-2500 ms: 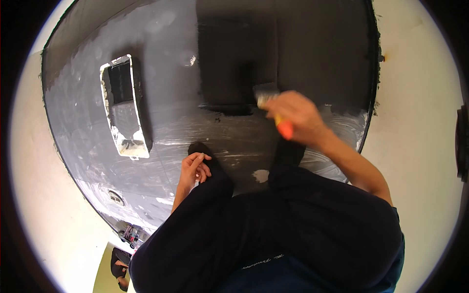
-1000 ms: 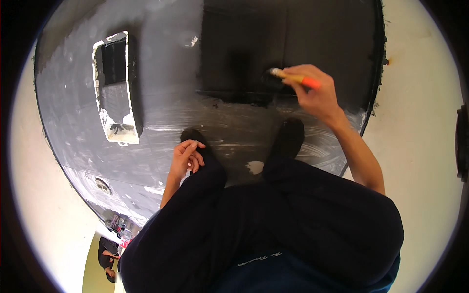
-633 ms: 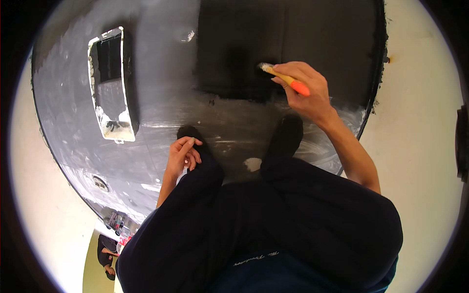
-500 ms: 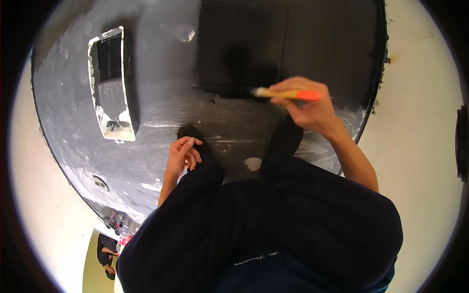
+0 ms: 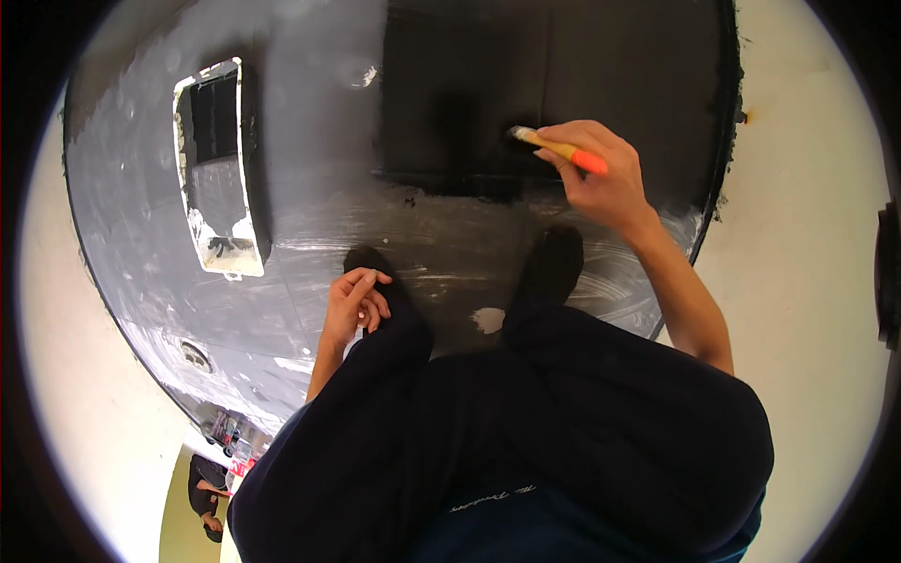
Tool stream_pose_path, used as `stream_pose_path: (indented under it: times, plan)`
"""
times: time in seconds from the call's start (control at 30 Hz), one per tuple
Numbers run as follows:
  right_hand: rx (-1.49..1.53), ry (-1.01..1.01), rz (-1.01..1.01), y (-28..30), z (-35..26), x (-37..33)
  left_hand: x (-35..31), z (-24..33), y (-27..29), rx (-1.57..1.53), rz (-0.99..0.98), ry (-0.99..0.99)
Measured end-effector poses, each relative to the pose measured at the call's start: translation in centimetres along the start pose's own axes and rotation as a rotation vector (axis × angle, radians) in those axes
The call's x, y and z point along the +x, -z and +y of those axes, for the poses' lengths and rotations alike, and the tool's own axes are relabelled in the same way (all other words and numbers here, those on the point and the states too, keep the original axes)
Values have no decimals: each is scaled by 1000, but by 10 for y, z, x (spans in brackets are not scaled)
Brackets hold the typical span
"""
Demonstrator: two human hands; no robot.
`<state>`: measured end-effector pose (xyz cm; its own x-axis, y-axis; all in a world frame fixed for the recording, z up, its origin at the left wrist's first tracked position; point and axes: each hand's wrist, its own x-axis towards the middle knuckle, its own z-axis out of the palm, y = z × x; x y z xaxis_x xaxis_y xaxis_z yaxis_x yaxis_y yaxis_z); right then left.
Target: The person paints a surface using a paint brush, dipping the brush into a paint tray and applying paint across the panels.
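My right hand [image 5: 603,178] grips a paintbrush [image 5: 571,153] with a wooden handle and orange end. Its bristles, dark at the tip, point left over the black-coated part of the floor [image 5: 619,75]. My left hand [image 5: 357,298] hangs relaxed by my left knee, fingers loosely bent and a little apart, with nothing visible in it. To the left stands a rectangular white-rimmed paint tray [image 5: 248,202], its far part black inside and its near end smeared with white and black.
My dark shoes rest on streaky grey floor [image 5: 450,267] bordering the black coat. A round drain [image 5: 195,355] lies at lower left. Pale walls [image 5: 798,235] curve along both sides. A person [image 5: 205,493] in dark clothes is far off at lower left, near assorted items [image 5: 225,430].
My right hand has moved the brush away from the lower edge of the black coat, farther up and slightly right. My left hand stays by the knee.
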<state>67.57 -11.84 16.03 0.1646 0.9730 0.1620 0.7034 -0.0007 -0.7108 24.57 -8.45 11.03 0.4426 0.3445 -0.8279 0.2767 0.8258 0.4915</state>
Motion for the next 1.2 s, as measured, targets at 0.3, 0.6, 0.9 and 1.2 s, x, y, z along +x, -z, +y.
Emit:
stream_pose_path:
  times: [0.3, 0.6, 0.9, 1.2]
  plan:
    - [93, -54, -23, -6, 10, -8, -1, -1, 0, 18, 11, -5]
    - [134, -43, -2, -10, 5, -24, 0, -5, 1, 20, 0, -33]
    - [198, 31, -157, -12, -9, -19, -2, -7, 0, 29, 17, -53]
    - [354, -96, -151, -31, -24, -18, -20, 15, -8, 110, 58, -173]
